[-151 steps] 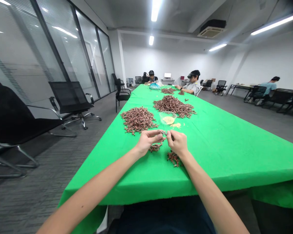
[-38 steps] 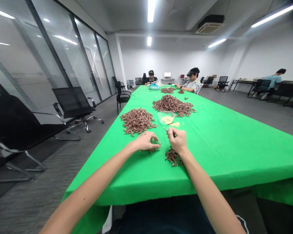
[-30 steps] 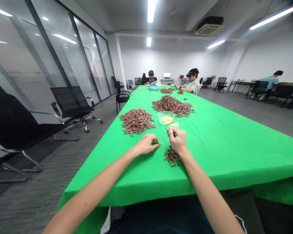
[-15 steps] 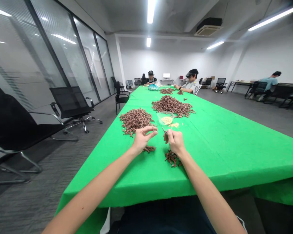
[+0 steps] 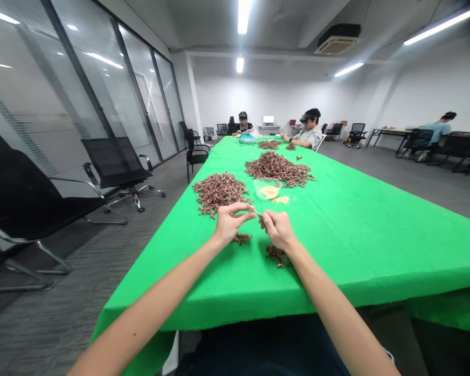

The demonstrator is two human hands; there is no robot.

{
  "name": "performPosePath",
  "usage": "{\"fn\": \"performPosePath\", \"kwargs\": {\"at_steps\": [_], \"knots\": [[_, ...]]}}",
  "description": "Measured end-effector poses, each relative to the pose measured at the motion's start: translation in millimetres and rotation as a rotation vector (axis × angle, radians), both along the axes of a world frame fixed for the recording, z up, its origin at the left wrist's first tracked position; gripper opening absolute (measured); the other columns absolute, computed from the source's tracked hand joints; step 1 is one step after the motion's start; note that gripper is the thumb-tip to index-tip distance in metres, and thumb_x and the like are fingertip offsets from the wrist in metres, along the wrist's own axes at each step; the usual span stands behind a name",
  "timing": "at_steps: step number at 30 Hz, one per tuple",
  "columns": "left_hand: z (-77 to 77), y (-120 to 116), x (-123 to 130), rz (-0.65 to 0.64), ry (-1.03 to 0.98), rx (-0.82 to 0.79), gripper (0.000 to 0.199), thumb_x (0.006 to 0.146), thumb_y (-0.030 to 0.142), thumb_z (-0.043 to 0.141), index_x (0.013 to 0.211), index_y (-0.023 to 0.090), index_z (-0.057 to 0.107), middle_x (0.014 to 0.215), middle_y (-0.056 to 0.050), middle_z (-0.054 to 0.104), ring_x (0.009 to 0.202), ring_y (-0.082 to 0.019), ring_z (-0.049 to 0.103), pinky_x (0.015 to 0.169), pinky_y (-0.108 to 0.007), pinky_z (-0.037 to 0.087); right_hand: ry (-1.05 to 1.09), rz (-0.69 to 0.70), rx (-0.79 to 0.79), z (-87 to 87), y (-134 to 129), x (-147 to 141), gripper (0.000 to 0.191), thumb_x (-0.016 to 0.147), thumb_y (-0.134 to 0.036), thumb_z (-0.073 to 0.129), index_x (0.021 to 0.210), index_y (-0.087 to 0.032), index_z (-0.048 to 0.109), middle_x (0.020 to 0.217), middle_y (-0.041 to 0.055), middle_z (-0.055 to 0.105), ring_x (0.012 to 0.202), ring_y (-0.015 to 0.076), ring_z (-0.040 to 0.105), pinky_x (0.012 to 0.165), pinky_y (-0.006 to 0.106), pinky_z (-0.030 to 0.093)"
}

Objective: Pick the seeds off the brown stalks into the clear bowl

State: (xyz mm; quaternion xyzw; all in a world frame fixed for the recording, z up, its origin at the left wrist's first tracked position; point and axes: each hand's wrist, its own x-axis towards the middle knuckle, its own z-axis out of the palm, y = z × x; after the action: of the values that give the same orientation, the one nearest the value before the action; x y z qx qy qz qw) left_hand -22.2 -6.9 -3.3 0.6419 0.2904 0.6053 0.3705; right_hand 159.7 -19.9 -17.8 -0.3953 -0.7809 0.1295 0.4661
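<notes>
My left hand [image 5: 230,223] is closed in a pinch on a small brown knobbly piece [image 5: 251,207], mostly hidden by the fingertips. Wrapped in the fingers of my right hand [image 5: 277,228] is a slim metal tool [image 5: 258,214], whose tip meets the piece at the left fingertips. Its exact kind is too small to tell. Below the left hand lies a little heap of brown pieces [image 5: 243,238]. Another dark heap [image 5: 277,256] is partly covered by the right wrist. Just beyond the hands, a clear plastic bowl [image 5: 261,191] holds pale yellow bits.
Two large piles of brown twisted pieces, the left pile [image 5: 219,192] and the farther pile [image 5: 278,169], lie on the green tablecloth [image 5: 360,235]. Pale crumbs [image 5: 282,200] lie beside the bowl. A blue plastic bag [image 5: 247,138] and two people are at the far end. Black chairs [image 5: 115,162] stand left.
My right hand has brought the metal tool's tip left, against the piece in my left fingertips. The left hand keeps its pinch. The view has shifted slightly.
</notes>
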Motion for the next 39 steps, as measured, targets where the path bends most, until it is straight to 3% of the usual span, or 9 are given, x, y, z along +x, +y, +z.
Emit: {"fn": "performPosePath", "kwargs": {"at_steps": [8,17,21,28,39], "knots": [[-2.9,1.1,-0.7,-0.025,0.014,-0.015,0.023,0.067,0.029,0.085,0.084,0.015,0.078,0.090,-0.009,0.075,0.089,-0.022,0.068,0.087,-0.037,0.055,-0.068,-0.067,0.052,-3.9,2.9,0.3,0.047,0.101,-0.037,0.028,0.071,-0.020,0.060,0.065,0.0027,0.064,0.058,0.0125,0.058,0.062,0.023,0.040],[-0.1,-2.4,0.7,-0.031,-0.003,-0.005,0.021,0.066,0.027,0.085,0.081,0.016,0.078,0.087,-0.008,0.074,0.086,-0.020,0.068,0.081,-0.034,0.057,-0.113,-0.103,0.072,-3.2,3.3,-1.1,0.053,0.101,-0.039,0.025,0.065,-0.020,0.057,0.054,0.0015,0.058,0.049,0.0113,0.052,0.057,0.023,0.036],[1.1,-3.3,0.4,0.017,0.027,0.060,0.023,0.066,0.031,0.085,0.083,0.016,0.078,0.089,-0.009,0.073,0.088,-0.022,0.068,0.078,-0.035,0.059,-0.102,-0.084,0.062,-4.4,3.9,-2.0,0.056,0.102,-0.041,0.024,0.063,-0.019,0.058,0.053,0.0014,0.058,0.047,0.0107,0.052,0.057,0.023,0.035],[-1.2,-1.0,-4.3,0.133,0.156,0.194,0.022,0.069,0.034,0.083,0.084,0.019,0.078,0.094,-0.009,0.073,0.090,-0.023,0.069,0.086,-0.038,0.059,-0.054,-0.058,0.024,-2.7,2.5,-3.5,0.062,0.102,-0.044,0.023,0.059,-0.020,0.058,0.052,0.0018,0.059,0.045,0.0107,0.051,0.055,0.023,0.035],[2.2,-4.0,-0.1,0.023,0.109,0.033,0.029,0.069,0.034,0.082,0.091,0.015,0.077,0.099,-0.010,0.072,0.098,-0.024,0.068,0.088,-0.040,0.060,-0.007,-0.114,0.011,-0.6,3.1,-1.2,0.054,0.101,-0.044,0.029,0.062,-0.020,0.058,0.055,0.0025,0.061,0.051,0.0126,0.056,0.059,0.024,0.040]]}}
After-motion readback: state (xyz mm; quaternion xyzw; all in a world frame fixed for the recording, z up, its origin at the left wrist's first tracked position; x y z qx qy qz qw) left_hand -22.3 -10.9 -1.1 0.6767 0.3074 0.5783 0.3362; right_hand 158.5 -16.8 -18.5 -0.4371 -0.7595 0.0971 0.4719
